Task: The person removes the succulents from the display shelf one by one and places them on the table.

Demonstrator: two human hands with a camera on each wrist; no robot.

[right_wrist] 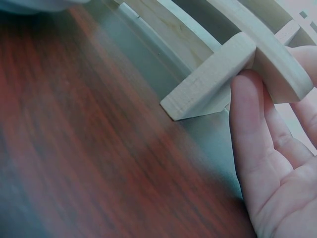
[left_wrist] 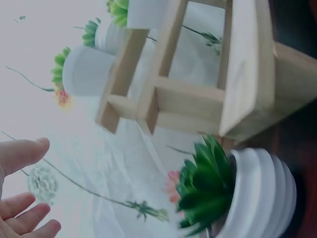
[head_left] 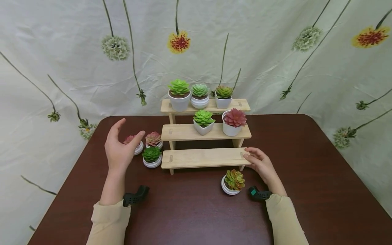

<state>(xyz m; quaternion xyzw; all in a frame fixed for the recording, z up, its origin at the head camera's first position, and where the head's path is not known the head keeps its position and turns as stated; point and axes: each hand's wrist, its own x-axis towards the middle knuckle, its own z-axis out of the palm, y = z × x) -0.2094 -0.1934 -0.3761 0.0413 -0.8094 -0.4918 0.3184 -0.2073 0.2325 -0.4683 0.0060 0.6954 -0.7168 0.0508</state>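
My right hand [head_left: 260,165] grips the right end of the lowest step of a three-tier wooden plant stand [head_left: 205,158]. In the right wrist view, fingers and thumb lie around the step's end, beside its leg [right_wrist: 210,74]. My left hand [head_left: 120,149] is raised at the stand's left, thumb and fingers spread apart with nothing between them. Partly behind it is a potted pink succulent [head_left: 139,148]. Beside that stand another pink succulent [head_left: 153,139] and a dark green succulent [head_left: 152,154] in a ribbed white pot [left_wrist: 265,193].
Three potted green succulents, one a bright green rosette [head_left: 179,87], line the top step. A green succulent [head_left: 203,119] and a red succulent [head_left: 234,118] occupy the middle step. An orange-green succulent [head_left: 234,180] stands before the stand on the brown table [head_left: 196,211]. Behind hangs a flowered cloth [head_left: 251,44].
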